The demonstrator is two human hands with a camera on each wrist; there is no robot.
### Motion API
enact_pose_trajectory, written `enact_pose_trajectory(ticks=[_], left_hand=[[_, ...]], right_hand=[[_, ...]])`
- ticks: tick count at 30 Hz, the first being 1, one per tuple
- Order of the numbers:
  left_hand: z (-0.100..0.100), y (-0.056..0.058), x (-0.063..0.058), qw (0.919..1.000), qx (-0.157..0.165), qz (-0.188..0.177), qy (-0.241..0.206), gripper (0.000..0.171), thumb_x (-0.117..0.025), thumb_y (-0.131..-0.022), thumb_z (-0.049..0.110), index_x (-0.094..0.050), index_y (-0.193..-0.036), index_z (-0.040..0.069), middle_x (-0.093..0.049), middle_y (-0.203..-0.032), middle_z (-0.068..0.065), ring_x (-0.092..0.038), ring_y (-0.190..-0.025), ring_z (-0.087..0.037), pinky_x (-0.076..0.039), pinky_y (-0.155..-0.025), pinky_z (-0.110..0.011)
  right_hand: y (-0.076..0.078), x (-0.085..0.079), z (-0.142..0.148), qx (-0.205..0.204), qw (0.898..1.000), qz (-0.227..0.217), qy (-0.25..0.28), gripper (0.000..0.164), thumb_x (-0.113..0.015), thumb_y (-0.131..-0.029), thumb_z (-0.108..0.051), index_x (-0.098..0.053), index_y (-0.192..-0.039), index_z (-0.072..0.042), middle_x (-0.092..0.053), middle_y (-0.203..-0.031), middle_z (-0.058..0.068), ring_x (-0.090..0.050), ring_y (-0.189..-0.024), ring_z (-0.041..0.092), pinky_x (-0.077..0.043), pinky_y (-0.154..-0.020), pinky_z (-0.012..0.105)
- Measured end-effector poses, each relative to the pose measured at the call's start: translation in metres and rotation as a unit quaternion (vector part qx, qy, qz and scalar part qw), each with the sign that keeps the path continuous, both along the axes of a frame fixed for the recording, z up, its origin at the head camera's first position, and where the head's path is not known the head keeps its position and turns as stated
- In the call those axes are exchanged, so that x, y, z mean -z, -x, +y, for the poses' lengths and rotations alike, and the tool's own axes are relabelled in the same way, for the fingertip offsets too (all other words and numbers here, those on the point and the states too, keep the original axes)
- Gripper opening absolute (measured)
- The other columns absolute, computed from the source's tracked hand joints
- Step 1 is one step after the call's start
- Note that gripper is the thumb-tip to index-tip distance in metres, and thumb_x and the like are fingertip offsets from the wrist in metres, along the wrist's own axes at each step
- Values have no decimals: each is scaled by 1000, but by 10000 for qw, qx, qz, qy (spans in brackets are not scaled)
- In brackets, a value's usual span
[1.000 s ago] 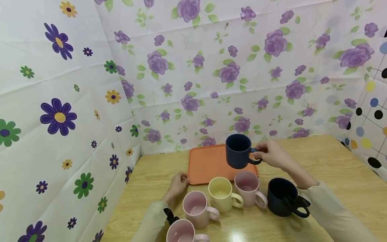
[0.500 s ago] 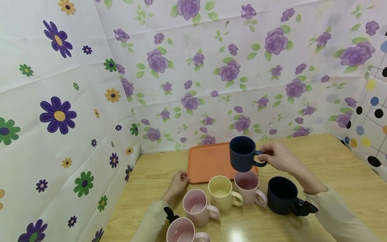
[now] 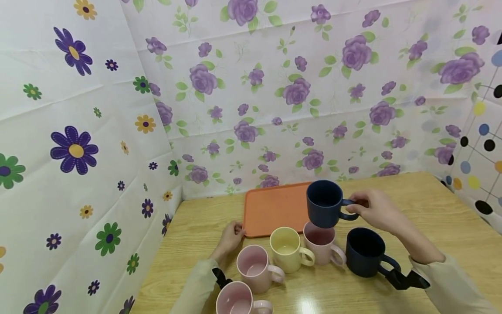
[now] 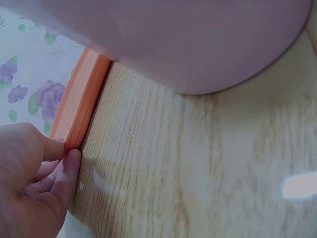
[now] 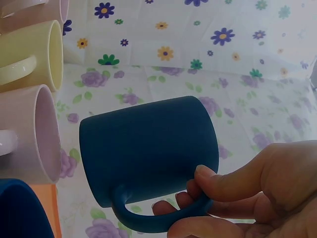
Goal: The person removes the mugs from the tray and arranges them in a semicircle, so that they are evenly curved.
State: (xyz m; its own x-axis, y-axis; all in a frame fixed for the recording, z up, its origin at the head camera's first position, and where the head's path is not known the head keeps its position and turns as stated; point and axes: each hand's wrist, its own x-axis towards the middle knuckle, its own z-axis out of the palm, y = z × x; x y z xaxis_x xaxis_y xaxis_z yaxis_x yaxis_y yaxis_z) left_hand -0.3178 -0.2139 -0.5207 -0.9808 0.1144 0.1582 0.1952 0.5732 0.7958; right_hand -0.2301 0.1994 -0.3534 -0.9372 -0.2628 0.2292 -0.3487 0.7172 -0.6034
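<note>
My right hand pinches the handle of a dark blue mug, held upright in the air over the right part of an orange tray. In the right wrist view the thumb presses on the top of the handle of that blue mug. My left hand pinches the near left corner of the tray. The left wrist view shows thumb and fingertips on the tray's edge. Just in front of the tray stand a yellow mug and a pink mug.
A second dark blue mug stands at the right, under my right forearm. Two more pink mugs, a middle pink mug and a nearest pink mug, stand beside my left sleeve. Flowered cloth walls the wooden table behind.
My right hand has moved the blue mug to the right and slightly nearer, uncovering more of the tray. The left hand has stayed at the tray's corner.
</note>
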Motion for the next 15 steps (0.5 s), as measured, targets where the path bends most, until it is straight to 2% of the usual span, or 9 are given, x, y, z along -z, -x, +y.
enact_pose_trajectory(ticks=[7, 11, 15], left_hand=[[1, 0, 1, 10000, -6, 16, -7, 23, -59, -91, -3, -55, -109, -16, -65, -89, -25, -64, -80, -29, -50, -65, -19], [1, 0, 2, 10000, -14, 34, -66, 23, -59, -90, -4, -54, -108, -17, -65, -88, -26, -65, -80, -30, -48, -64, -17], [1, -1, 1, 9999, -10, 49, -119, 22, -59, -90, -4, -54, -108, -17, -64, -88, -26, -64, -79, -30, -49, -63, -17]], right_hand=[[-12, 4, 14, 120, 9999, 54, 101, 8, -63, -93, -10, -70, -91, -6, -69, -82, 3, -57, -68, 10, -43, -59, 25], [-21, 4, 24, 218, 9996, 177, 86, 9, -62, -94, -12, -69, -90, -9, -67, -83, 3, -51, -66, 6, -39, -56, 24], [-31, 3, 35, 294, 9995, 120, 26, 10, -59, -96, -14, -67, -91, -10, -63, -82, 2, -46, -65, 5, -34, -55, 24]])
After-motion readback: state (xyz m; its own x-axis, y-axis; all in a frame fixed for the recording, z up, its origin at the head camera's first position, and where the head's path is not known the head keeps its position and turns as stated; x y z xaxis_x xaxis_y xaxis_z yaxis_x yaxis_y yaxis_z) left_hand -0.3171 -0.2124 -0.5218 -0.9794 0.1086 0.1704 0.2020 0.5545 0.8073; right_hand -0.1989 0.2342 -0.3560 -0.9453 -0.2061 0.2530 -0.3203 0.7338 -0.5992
